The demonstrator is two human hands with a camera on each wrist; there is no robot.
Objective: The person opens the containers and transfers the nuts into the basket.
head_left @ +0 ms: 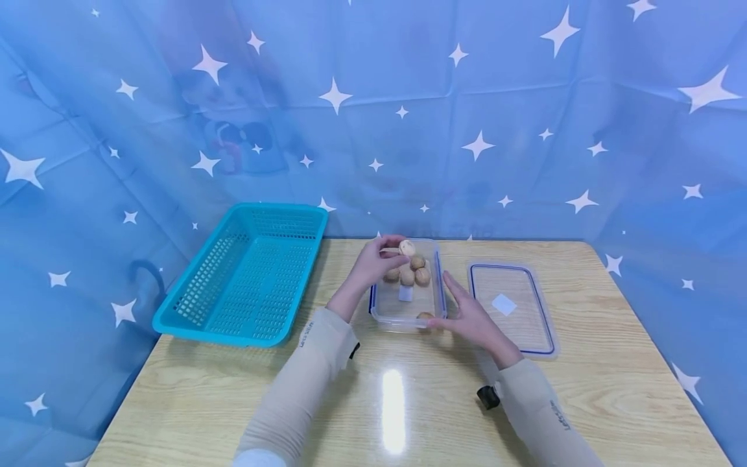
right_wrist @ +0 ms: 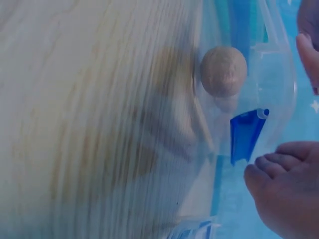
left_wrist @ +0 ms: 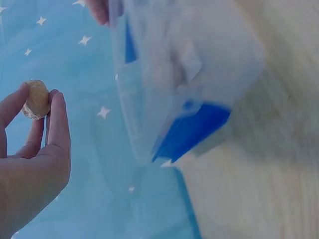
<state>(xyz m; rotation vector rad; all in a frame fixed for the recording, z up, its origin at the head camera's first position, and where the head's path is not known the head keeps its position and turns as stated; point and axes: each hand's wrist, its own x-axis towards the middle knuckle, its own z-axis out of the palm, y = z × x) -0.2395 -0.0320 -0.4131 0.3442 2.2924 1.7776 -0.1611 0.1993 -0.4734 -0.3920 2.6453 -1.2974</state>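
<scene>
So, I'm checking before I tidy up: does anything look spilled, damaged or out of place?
Nothing looks spilled or damaged. One walnut lies at the near end of the clear container, apart from the grouped walnuts, a minor oddity.

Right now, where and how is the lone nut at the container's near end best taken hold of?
Probably by pinching the rounded sides of the nut, coming down from above and slightly left. It sits inside the clear container, whose walls obstruct a sideways reach, while the top is open; the right hand flanks the right side.
</scene>
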